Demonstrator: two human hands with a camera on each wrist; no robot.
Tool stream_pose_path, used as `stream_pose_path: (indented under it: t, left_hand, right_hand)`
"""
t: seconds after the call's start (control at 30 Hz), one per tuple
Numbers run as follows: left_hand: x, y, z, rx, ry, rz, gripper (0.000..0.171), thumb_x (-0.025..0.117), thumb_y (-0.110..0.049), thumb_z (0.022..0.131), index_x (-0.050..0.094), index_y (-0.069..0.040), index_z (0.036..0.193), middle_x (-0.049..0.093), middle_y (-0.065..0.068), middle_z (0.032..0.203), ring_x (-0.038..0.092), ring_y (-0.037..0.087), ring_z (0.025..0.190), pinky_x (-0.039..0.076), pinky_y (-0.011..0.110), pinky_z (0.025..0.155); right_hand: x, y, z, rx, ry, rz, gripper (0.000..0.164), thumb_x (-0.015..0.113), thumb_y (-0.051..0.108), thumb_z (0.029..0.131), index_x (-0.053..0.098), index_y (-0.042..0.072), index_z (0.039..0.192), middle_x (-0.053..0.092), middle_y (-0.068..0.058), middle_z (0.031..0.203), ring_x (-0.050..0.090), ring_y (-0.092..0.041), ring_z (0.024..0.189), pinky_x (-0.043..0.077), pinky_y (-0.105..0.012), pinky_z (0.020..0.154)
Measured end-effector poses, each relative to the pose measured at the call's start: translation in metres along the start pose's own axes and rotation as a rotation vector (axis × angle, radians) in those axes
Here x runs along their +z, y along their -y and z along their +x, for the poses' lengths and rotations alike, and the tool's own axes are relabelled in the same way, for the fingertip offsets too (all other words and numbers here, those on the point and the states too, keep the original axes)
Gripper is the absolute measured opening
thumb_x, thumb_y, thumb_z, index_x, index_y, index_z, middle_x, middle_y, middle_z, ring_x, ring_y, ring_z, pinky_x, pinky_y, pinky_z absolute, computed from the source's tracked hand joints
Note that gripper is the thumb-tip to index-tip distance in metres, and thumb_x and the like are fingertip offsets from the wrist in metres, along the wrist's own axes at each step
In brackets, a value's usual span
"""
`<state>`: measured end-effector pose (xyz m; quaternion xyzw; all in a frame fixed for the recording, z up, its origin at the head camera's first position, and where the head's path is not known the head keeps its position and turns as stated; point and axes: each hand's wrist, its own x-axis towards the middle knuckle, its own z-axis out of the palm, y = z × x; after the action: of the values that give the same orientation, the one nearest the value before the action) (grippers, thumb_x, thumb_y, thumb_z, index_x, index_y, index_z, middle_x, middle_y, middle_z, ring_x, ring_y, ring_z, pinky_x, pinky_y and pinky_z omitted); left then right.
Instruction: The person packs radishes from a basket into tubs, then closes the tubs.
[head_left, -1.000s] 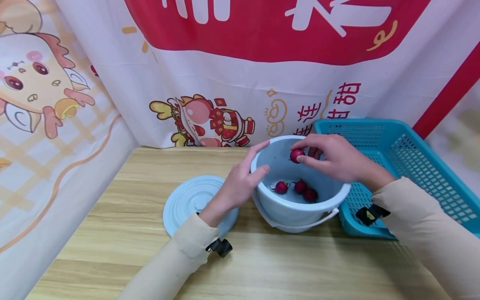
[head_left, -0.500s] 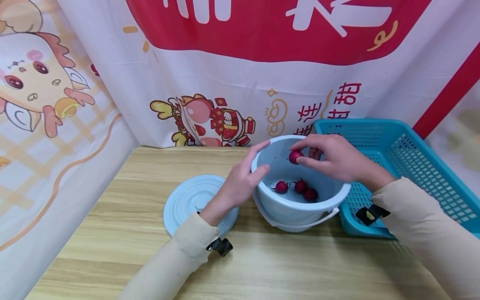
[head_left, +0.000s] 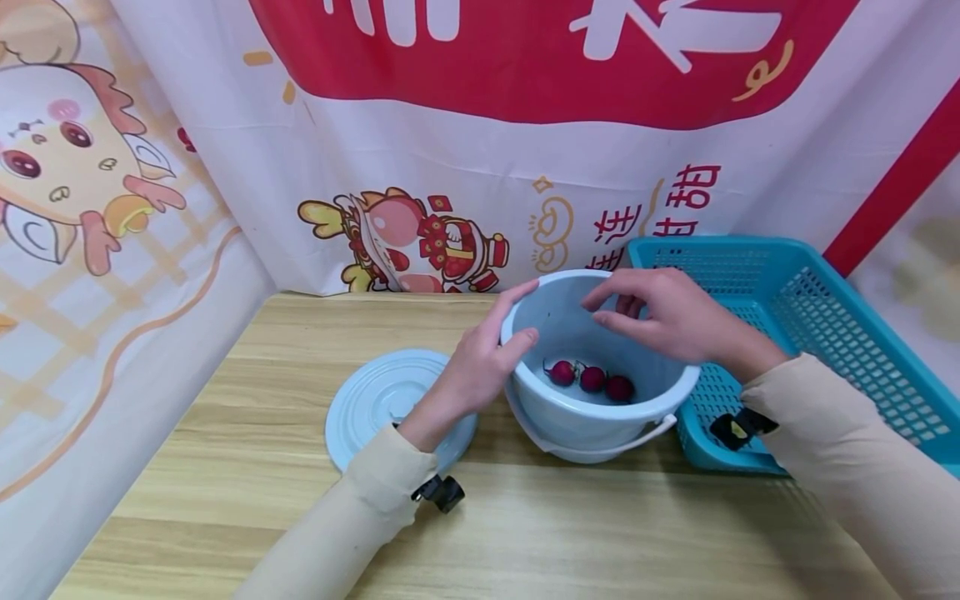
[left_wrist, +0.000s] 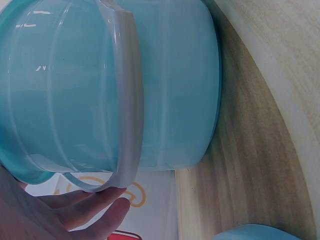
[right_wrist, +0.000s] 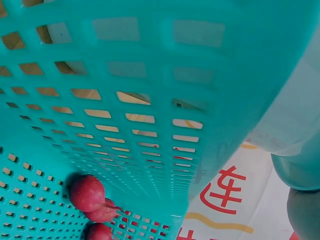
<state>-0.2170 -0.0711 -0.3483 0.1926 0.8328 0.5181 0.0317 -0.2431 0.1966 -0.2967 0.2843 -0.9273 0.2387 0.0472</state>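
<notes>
While gripping the bucket (head_left: 581,429) by its rim with the left hand (head_left: 483,358), holds the right hand (head_left: 663,317) (loosely bent, parted at the tips) above three radishes (head_left: 592,380) lying close together inside.

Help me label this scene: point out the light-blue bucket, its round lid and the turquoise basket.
Bucket (head_left: 592,427): head view, front outer wall below the rim.
Lid (head_left: 384,402): head view, top face near the middle.
Basket (head_left: 855,350): head view, perforated side wall.
</notes>
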Motion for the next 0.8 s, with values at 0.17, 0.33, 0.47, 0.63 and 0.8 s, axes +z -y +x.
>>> stream_pose_path:
  t: [0.17,0.33,0.47,0.63,0.8]
  left_hand:
    - [0.000,0.001,0.001,0.001,-0.001,0.000,0.060,0.049,-0.036,0.106,0.031,-0.048,0.162,0.043,0.002,0.168,0.052,0.030,0.147,0.050,0.061,0.115]
    - [0.001,0.001,0.002,0.007,-0.002,-0.009,0.060,0.049,-0.035,0.106,0.032,-0.047,0.162,0.043,0.001,0.168,0.052,0.030,0.148,0.050,0.062,0.115]
    - [0.003,0.000,0.003,0.016,0.005,-0.014,0.060,0.049,-0.035,0.106,0.032,-0.046,0.162,0.042,0.001,0.169,0.050,0.030,0.149,0.050,0.062,0.114]
    - [0.002,0.000,0.002,0.000,-0.007,-0.007,0.060,0.050,-0.036,0.106,0.032,-0.047,0.162,0.044,0.002,0.167,0.052,0.030,0.148,0.051,0.062,0.113]
    - [0.000,0.001,0.001,0.009,-0.010,-0.005,0.060,0.049,-0.035,0.106,0.032,-0.045,0.163,0.044,0.002,0.168,0.051,0.030,0.148,0.050,0.063,0.114]
  right_hand:
    - [-0.002,-0.004,-0.001,-0.022,-0.009,0.062,0.026,0.078,0.018,0.096,0.078,0.021,0.122,0.077,-0.001,0.115,0.067,-0.016,0.094,0.059,-0.032,0.080]
    - [-0.010,-0.014,-0.005,-0.019,-0.037,0.262,0.028,0.076,0.014,0.097,0.078,0.019,0.125,0.077,-0.002,0.122,0.071,-0.017,0.102,0.061,-0.023,0.084]
    - [-0.018,-0.027,-0.013,-0.005,-0.112,0.427,0.033,0.074,0.011,0.098,0.074,0.011,0.131,0.078,-0.001,0.123,0.076,-0.018,0.103,0.064,-0.024,0.085]
    - [-0.025,-0.054,-0.022,0.125,-0.208,0.485,0.039,0.073,0.019,0.100,0.069,0.014,0.139,0.076,0.010,0.121,0.077,-0.016,0.100,0.065,-0.026,0.082]
    - [-0.029,-0.084,-0.030,0.303,-0.168,0.437,0.047,0.074,0.033,0.099,0.065,0.021,0.144,0.074,0.013,0.124,0.076,-0.018,0.101,0.065,-0.026,0.083]
